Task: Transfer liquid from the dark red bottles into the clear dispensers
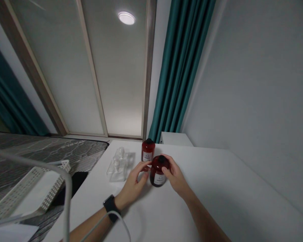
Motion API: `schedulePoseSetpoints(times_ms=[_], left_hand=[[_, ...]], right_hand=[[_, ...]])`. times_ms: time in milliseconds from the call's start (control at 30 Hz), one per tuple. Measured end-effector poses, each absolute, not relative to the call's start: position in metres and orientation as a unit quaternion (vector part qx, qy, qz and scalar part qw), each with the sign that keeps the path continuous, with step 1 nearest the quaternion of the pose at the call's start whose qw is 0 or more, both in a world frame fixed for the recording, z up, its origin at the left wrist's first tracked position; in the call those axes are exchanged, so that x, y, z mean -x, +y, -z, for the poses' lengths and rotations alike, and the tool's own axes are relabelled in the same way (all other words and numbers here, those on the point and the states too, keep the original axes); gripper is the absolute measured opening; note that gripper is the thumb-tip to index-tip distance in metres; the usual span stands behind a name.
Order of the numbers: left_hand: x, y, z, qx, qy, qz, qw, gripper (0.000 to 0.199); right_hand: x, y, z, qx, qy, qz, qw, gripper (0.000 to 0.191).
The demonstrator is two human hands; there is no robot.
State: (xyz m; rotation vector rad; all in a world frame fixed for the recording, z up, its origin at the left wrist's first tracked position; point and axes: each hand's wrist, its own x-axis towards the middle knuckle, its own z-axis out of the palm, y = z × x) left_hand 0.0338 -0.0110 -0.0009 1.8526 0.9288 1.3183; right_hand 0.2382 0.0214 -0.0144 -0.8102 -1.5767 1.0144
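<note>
Two dark red bottles with black caps and white labels stand upright on the white table (116, 218). My right hand (175, 174) is curved round the right side of the nearer bottle (159, 170), thumb on its front. At that bottle's left side is my left hand (135, 181), fingers partly bent and thumb apart, the fingertips at or very near the glass. The farther bottle (147, 150) stands just behind and to the left. Left of the hands lies a clear plastic tray (116, 168) with clear rounded pieces on it.
A white perforated basket (22, 191) is at the lower left, beyond the table's left edge. A pale cable (68, 198) crosses the near left. Behind the table stand a white cabinet (176, 138) and a green curtain (181, 67); a wall rises at the right.
</note>
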Motion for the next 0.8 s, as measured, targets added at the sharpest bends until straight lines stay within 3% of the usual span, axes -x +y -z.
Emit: schedulePoseSetpoints(times_ms=[300, 567, 800], left_hand=[[-0.035, -0.012, -0.003, -0.711, 0.358, -0.495, 0.347, 0.033], [-0.035, -0.012, 0.003, -0.706, 0.365, -0.462, 0.394, 0.045], [-0.036, -0.008, 0.012, -0.705, 0.383, -0.460, 0.381, 0.044]], right_hand=[[-0.242, 0.026, 0.018, 0.347, -0.654, -0.407, 0.535, 0.047], [-0.244, 0.043, 0.011, 0.363, -0.647, -0.388, 0.547, 0.054], [-0.243, 0.073, -0.001, 0.370, -0.625, -0.404, 0.556, 0.048]])
